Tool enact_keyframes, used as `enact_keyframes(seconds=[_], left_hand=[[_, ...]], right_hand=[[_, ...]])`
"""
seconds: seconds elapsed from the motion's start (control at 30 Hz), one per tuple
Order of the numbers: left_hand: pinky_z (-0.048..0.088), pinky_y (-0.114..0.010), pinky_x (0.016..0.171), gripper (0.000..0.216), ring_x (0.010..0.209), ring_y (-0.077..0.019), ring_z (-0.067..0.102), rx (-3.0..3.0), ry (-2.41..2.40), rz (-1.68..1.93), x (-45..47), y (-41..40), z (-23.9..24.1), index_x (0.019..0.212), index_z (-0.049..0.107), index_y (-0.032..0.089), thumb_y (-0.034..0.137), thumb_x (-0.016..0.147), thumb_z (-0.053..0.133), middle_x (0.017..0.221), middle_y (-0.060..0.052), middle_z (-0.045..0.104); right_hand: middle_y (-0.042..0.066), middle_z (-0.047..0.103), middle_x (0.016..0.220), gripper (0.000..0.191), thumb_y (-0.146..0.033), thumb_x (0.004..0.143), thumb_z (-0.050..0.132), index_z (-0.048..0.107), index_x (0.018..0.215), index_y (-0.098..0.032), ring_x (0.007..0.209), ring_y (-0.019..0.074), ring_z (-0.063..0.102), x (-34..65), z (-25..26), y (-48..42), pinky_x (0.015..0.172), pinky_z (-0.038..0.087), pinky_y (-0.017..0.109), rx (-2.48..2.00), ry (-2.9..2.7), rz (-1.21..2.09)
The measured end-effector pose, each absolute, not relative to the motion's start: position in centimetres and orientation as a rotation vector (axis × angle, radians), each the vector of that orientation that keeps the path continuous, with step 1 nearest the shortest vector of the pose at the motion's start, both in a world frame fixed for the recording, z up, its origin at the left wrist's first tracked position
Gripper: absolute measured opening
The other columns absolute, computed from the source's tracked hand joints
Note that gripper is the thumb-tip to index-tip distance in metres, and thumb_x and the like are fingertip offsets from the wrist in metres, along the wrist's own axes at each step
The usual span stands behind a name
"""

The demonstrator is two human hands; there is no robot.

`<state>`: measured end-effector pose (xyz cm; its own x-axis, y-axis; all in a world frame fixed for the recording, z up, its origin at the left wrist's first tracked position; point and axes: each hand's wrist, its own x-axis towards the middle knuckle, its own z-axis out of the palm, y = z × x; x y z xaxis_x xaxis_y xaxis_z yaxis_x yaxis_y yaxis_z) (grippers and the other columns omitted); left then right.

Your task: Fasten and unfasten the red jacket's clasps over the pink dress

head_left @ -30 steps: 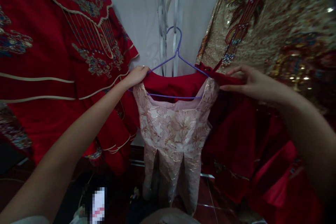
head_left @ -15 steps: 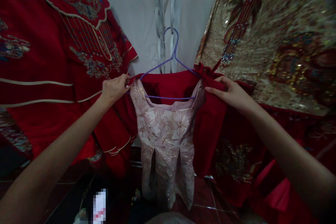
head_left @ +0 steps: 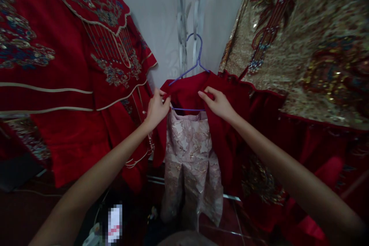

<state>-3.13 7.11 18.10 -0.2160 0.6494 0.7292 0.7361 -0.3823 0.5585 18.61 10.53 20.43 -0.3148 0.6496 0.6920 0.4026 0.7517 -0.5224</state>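
A pale pink brocade dress [head_left: 191, 161] hangs on a purple wire hanger [head_left: 192, 66] hooked on a white rack post [head_left: 182, 27]. A red jacket [head_left: 201, 88] is draped over the same hanger, around the dress. My left hand [head_left: 157, 107] pinches the jacket's left front edge. My right hand [head_left: 217, 103] grips its right front edge. Both edges are drawn close together over the top of the pink dress, hiding its shoulders.
A red embroidered robe [head_left: 57, 84] hangs at the left, a gold-sequinned red gown [head_left: 302, 46] at the right. A white wall [head_left: 155, 15] stands behind. Below lie a dark red tiled floor [head_left: 227, 215] and a white object [head_left: 113, 225].
Both hands moved inward from the hanger's ends, pulling the red jacket's front edges together over the pink dress. The view shifted slightly.
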Motion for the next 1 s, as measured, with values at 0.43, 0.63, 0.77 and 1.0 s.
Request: enact_keyframes(seconds=[0.43, 0.63, 0.77, 1.0], left_hand=[[0.046, -0.023, 0.071, 0.025, 0.079, -0.0108, 0.057, -2.557, -1.264, -2.037, 2.0, 6.3, 15.2, 0.104, 0.049, 0.022, 0.020, 0.080, 0.057, 0.090, -0.002, 0.057], [0.051, -0.021, 0.065, 0.032, 0.074, -0.0104, 0.063, -2.311, -1.364, -2.279, 2.2, 4.7, 13.7, 0.107, 0.046, 0.022, 0.022, 0.078, 0.061, 0.087, -0.001, 0.063], [0.049, -0.017, 0.058, 0.016, 0.068, -0.0091, 0.064, -2.311, -1.411, -2.332, 1.9, 4.2, 13.8, 0.087, 0.051, 0.019, 0.023, 0.076, 0.063, 0.081, 0.000, 0.065], [0.052, -0.019, 0.064, 0.006, 0.069, -0.0104, 0.066, -2.399, -1.373, -2.191, 1.5, 4.3, 14.4, 0.082, 0.059, 0.017, 0.021, 0.078, 0.060, 0.074, -0.001, 0.067]], right_hand=[[-0.003, 0.049, 0.076, 0.031, -0.049, 0.078, 0.060, 0.046, 0.081, -0.021, 0.070, 0.0108, 0.049, 17.9, 16.5, 7.7, 0.064, 0.044, 0.022, -0.687, -1.652, 0.870], [0.000, 0.054, 0.093, 0.033, -0.047, 0.075, 0.064, 0.052, 0.093, -0.023, 0.084, 0.0125, 0.057, 17.8, 15.8, 6.6, 0.068, 0.057, 0.027, -0.522, -1.571, 1.097], [0.001, 0.058, 0.096, 0.030, -0.038, 0.074, 0.068, 0.056, 0.098, -0.023, 0.088, 0.0132, 0.059, 17.7, 15.4, 6.4, 0.074, 0.059, 0.030, -0.461, -1.616, 0.985], [0.005, 0.064, 0.097, 0.026, -0.038, 0.079, 0.064, 0.065, 0.097, -0.019, 0.085, 0.0160, 0.064, 17.7, 15.9, 6.1, 0.064, 0.060, 0.028, -0.575, -1.755, 0.581]])
